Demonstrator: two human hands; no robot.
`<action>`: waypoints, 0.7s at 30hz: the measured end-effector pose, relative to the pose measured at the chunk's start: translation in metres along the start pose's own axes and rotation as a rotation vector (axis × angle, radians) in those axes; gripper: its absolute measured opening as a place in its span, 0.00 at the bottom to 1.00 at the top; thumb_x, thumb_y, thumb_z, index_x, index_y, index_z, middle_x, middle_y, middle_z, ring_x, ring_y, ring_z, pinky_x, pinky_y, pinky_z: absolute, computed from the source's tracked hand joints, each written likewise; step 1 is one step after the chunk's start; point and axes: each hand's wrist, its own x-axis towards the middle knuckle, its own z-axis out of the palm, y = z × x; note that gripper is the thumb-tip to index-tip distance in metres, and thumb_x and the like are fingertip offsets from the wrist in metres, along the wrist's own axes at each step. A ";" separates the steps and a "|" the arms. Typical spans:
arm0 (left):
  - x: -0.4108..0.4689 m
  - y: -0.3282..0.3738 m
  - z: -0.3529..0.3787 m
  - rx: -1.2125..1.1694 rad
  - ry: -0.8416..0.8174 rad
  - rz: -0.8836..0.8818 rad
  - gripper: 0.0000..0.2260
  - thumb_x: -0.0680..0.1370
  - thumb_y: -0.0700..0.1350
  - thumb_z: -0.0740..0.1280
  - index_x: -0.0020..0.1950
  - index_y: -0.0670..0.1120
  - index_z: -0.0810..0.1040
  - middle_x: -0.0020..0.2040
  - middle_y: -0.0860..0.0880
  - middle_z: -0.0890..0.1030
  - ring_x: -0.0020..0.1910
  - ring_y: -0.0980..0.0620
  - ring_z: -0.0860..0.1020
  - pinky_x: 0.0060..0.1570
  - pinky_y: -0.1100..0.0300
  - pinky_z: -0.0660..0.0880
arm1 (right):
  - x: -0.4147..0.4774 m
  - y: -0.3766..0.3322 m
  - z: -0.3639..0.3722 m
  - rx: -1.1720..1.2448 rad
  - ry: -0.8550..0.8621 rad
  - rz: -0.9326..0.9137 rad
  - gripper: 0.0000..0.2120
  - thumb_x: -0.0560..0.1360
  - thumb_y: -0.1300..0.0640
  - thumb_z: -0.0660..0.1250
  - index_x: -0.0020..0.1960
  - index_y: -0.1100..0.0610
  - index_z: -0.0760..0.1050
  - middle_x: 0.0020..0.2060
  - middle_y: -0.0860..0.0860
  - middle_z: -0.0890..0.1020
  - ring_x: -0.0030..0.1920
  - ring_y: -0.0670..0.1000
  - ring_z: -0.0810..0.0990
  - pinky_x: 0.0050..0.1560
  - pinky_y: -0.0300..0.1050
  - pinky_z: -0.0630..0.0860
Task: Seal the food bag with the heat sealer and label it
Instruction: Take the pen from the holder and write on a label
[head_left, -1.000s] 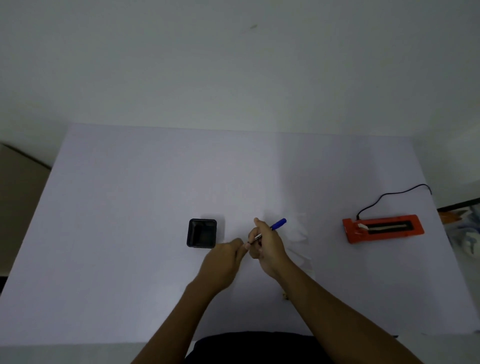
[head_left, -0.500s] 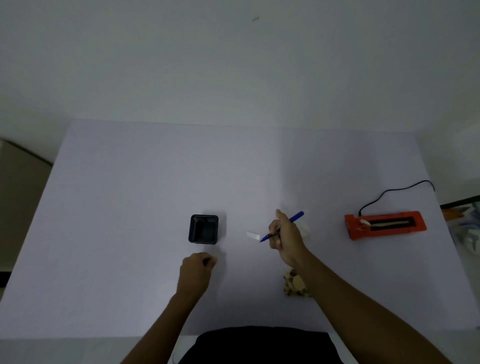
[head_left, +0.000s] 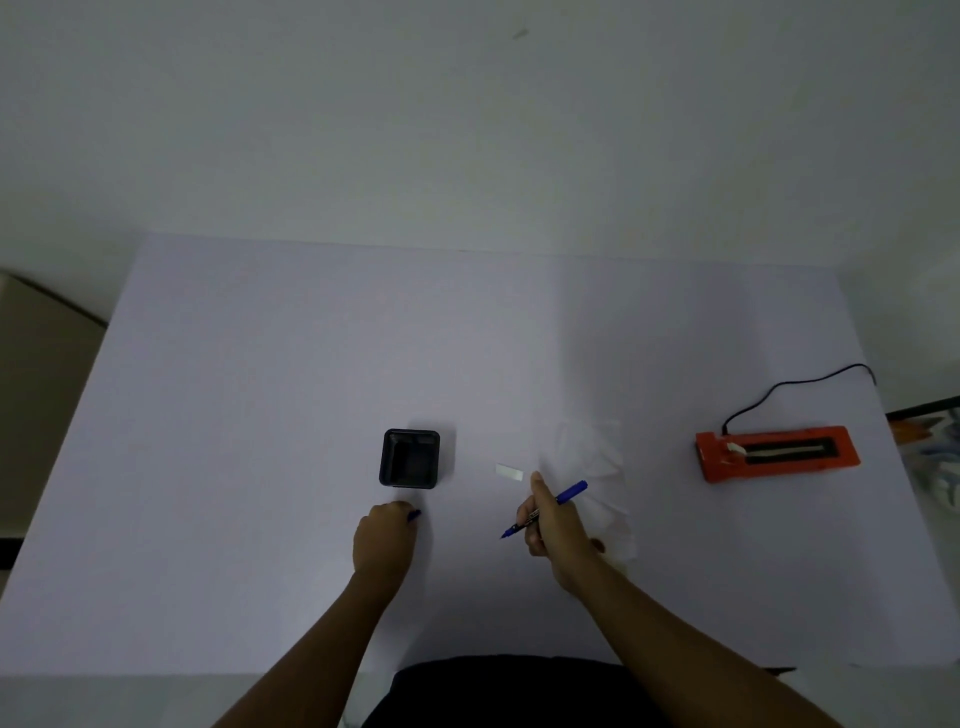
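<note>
My right hand (head_left: 551, 525) grips a blue marker (head_left: 545, 508), uncapped, tip pointing down and left just above the table. My left hand (head_left: 383, 535) rests on the table with its fingers closed around the blue marker cap (head_left: 414, 515), which pokes out at the fingertips. A small white label (head_left: 509, 472) lies flat just beyond the marker. The clear food bag (head_left: 597, 478) lies to the right of my right hand, faint against the table, its near end hidden by my wrist. The orange heat sealer (head_left: 776, 453) sits far right.
A black square pen holder (head_left: 410, 458) stands just beyond my left hand. The sealer's black cord (head_left: 789, 387) runs off the table's right rear. The white table (head_left: 260, 415) ends at a wall behind. Clutter lies past the right edge.
My hands pulled apart, taking the cap off the marker. The left hand went left toward the holder with the cap; the right hand drew back toward me, uncovering the label.
</note>
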 end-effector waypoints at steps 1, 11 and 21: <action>0.000 0.000 0.000 0.001 -0.012 0.000 0.09 0.79 0.43 0.64 0.49 0.45 0.84 0.44 0.45 0.85 0.41 0.46 0.83 0.40 0.59 0.75 | 0.001 0.001 0.000 -0.005 0.004 -0.001 0.31 0.81 0.42 0.58 0.26 0.60 0.75 0.19 0.53 0.70 0.18 0.47 0.65 0.22 0.37 0.61; -0.003 0.000 0.005 0.046 0.030 0.034 0.08 0.78 0.46 0.67 0.53 0.45 0.82 0.48 0.46 0.83 0.43 0.47 0.82 0.42 0.59 0.77 | 0.005 0.005 0.005 0.017 -0.023 0.008 0.30 0.81 0.42 0.58 0.27 0.59 0.75 0.19 0.52 0.69 0.20 0.48 0.64 0.24 0.37 0.60; 0.007 0.010 0.013 0.088 -0.012 0.120 0.08 0.79 0.43 0.63 0.47 0.44 0.82 0.45 0.46 0.83 0.40 0.47 0.82 0.36 0.61 0.72 | 0.008 0.003 -0.002 0.026 -0.035 0.018 0.29 0.80 0.41 0.58 0.29 0.60 0.76 0.20 0.52 0.69 0.21 0.48 0.64 0.24 0.37 0.60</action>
